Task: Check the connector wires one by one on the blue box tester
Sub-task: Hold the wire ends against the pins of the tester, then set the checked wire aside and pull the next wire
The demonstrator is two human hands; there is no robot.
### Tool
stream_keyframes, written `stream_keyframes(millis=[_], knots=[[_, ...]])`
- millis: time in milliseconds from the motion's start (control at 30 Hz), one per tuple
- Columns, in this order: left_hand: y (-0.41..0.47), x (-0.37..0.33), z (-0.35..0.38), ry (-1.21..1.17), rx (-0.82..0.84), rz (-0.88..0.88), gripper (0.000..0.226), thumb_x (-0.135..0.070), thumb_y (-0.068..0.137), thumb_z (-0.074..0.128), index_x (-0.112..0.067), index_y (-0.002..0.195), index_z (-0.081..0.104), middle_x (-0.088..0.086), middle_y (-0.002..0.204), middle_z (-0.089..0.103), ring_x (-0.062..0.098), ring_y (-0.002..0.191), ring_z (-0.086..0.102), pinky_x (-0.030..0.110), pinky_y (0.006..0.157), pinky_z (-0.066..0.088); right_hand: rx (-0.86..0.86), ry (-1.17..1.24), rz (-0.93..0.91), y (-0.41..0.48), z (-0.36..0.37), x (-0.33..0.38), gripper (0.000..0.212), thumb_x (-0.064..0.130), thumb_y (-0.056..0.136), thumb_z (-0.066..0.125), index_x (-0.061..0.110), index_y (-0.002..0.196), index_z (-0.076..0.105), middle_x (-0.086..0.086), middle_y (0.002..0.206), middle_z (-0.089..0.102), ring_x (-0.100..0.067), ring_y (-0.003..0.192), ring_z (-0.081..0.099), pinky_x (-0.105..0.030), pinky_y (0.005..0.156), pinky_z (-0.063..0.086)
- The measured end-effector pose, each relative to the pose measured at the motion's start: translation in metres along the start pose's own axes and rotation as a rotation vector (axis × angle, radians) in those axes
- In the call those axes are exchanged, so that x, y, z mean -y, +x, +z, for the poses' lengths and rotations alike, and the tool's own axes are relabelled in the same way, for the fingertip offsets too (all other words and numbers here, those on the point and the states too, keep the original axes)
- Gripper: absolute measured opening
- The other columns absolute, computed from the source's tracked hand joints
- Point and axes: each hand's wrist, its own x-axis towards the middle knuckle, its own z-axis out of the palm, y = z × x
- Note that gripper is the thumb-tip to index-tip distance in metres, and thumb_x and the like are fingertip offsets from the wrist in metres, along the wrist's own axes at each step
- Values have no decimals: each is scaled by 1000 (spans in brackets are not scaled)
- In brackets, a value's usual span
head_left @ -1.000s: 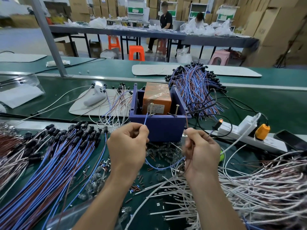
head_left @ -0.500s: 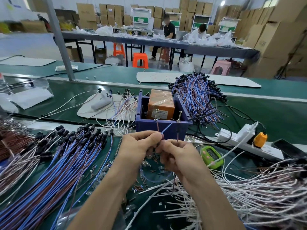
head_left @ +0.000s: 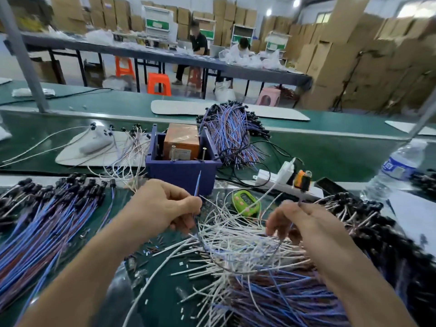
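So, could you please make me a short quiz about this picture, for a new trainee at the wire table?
1. True or false: the left hand pinches a blue wire whose tip is inside the blue box.
2. What lies between the blue box and the right hand? A) a green gadget B) scissors C) a tape roll
3. Fill in: the block inside the blue box is ____ in colour.
Key: 1 false, the tip stands outside, in front of the box's front wall; 2 A; 3 orange.
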Motion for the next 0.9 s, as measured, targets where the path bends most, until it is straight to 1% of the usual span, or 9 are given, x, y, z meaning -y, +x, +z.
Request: stream_keyframes(millis=[100, 233, 333, 400, 500, 600, 700, 767, 900], knots=[[-1, -5, 28, 43, 195, -18, 28, -19, 94, 72, -13, 68, 79, 14, 67, 75, 19, 54, 70, 19, 48, 49, -61, -108, 47, -18, -24, -6, 54, 27, 106, 44, 9, 63, 72, -6, 63, 71, -8, 50, 54, -16, 49, 43], [-3, -9, 63, 235, 245, 48, 25, -26, 91, 77, -19, 67, 81, 7, 64, 75, 15, 53, 68, 21, 54, 53, -86, -127, 155, -37, -61, -19, 52, 24, 109, 44, 6, 65, 67, -14, 54, 64, -18, 41, 47, -22, 39, 38], [-9, -16, 91, 405, 368, 93, 25, -35, 89, 76, -23, 67, 80, 1, 63, 75, 17, 54, 69, 31, 58, 59, -147, -255, 227, -50, -87, -35, 47, 21, 106, 48, 4, 67, 67, -14, 53, 64, -15, 36, 43, -22, 39, 35], [-14, -18, 113, 504, 429, 125, 30, -41, 89, 72, -22, 66, 78, -1, 62, 74, 22, 56, 70, 38, 59, 60, -199, -350, 283, -57, -102, -48, 40, 22, 102, 54, 6, 68, 68, -12, 56, 67, -15, 39, 48, -27, 47, 41], [-19, -18, 141, 609, 397, 173, 34, -51, 86, 68, -28, 63, 75, -4, 56, 71, 19, 51, 67, 37, 56, 57, -310, -456, 328, -63, -118, -62, 33, 19, 96, 59, 10, 67, 68, -5, 60, 71, -21, 47, 60, -36, 60, 53], [-16, -14, 161, 644, 327, 183, 30, -55, 86, 67, -39, 62, 74, -10, 51, 67, 4, 37, 54, 29, 46, 49, -439, -610, 347, -64, -128, -73, 28, 21, 92, 59, 16, 66, 68, 2, 60, 71, -20, 57, 68, -35, 67, 57], [-16, -8, 171, 742, 302, 186, 19, -64, 87, 65, -53, 72, 70, -17, 49, 64, 2, 38, 53, 21, 42, 36, -573, -727, 343, -65, -132, -85, 22, 23, 88, 65, 17, 67, 67, 4, 56, 67, -16, 60, 65, -29, 58, 51], [-16, -4, 173, 798, 262, 208, 23, -69, 84, 65, -50, 71, 69, -17, 48, 61, 4, 39, 52, 22, 44, 33, -640, -758, 324, -67, -130, -90, 21, 24, 86, 68, 19, 66, 64, 6, 57, 65, -13, 59, 61, -26, 53, 42], [-15, 2, 178, 865, 237, 247, 45, -69, 81, 68, -28, 63, 71, -12, 48, 62, 8, 42, 56, 22, 44, 34, -742, -904, 305, -71, -119, -96, 19, 37, 83, 73, 28, 71, 63, 10, 59, 61, -25, 59, 53, -28, 56, 41]])
